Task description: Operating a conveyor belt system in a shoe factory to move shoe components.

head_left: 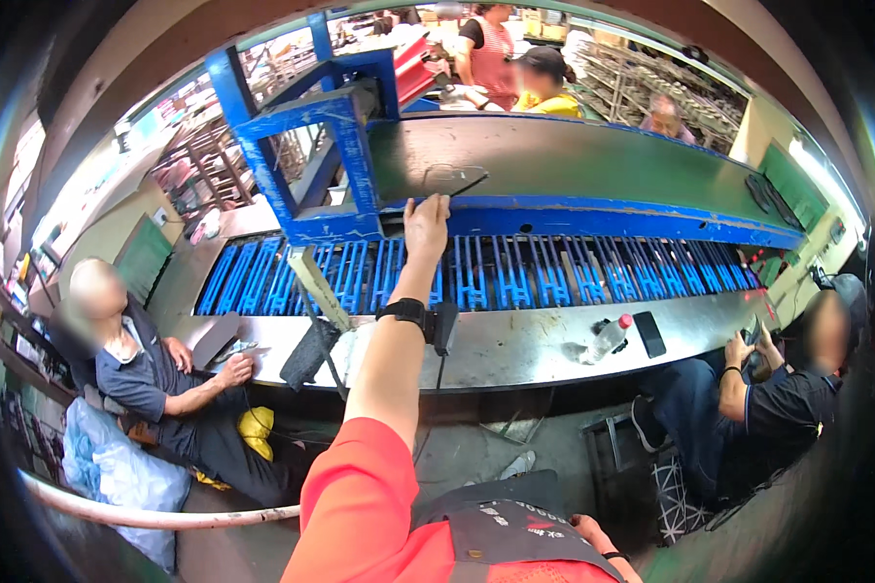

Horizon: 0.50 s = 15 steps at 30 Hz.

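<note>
My left arm reaches forward over the metal bench. At its end my left hand [425,225] is closed, the fingers pinching a thin black stick [471,185] with a fine wire-like loop beside it. What exactly this thing is, I cannot make out. It hangs over the near blue edge of the green conveyor belt [554,160]. Low in the view, my right hand [590,531] is beside the dark grey apron [515,525] at my waist. Its fingers are mostly hidden, so their pose does not show.
Blue slatted racks [554,272] run below the conveyor, behind the metal bench top [496,340]. A clear bottle [608,338] and a black phone [650,334] lie there. Seated people flank me at left [146,360] and right [768,389]. A blue frame [311,175] rises at left.
</note>
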{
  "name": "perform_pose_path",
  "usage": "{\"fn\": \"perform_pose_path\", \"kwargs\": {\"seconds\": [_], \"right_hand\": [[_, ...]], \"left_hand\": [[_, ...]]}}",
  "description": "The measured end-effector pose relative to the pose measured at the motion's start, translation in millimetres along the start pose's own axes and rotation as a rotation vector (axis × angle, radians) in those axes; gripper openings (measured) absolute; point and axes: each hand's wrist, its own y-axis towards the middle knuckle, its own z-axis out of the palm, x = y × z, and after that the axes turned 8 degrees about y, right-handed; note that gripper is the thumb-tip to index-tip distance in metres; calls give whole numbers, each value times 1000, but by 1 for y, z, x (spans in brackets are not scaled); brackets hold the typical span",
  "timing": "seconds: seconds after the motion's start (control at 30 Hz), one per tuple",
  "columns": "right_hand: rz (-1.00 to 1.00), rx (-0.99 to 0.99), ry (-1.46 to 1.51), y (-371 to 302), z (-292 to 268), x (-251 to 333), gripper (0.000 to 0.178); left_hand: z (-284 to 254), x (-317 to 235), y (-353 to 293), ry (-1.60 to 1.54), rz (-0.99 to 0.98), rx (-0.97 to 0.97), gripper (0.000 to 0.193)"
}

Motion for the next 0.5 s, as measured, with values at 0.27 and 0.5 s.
{"fn": "perform_pose_path", "kwargs": {"seconds": [0.27, 0.5], "right_hand": [[-37, -3, 80, 22, 2, -25, 33], [-52, 22, 43, 24, -2, -19, 35]], "left_hand": [[-9, -5, 1, -34, -26, -15, 33], [-10, 1, 2, 40, 74, -27, 15]]}}
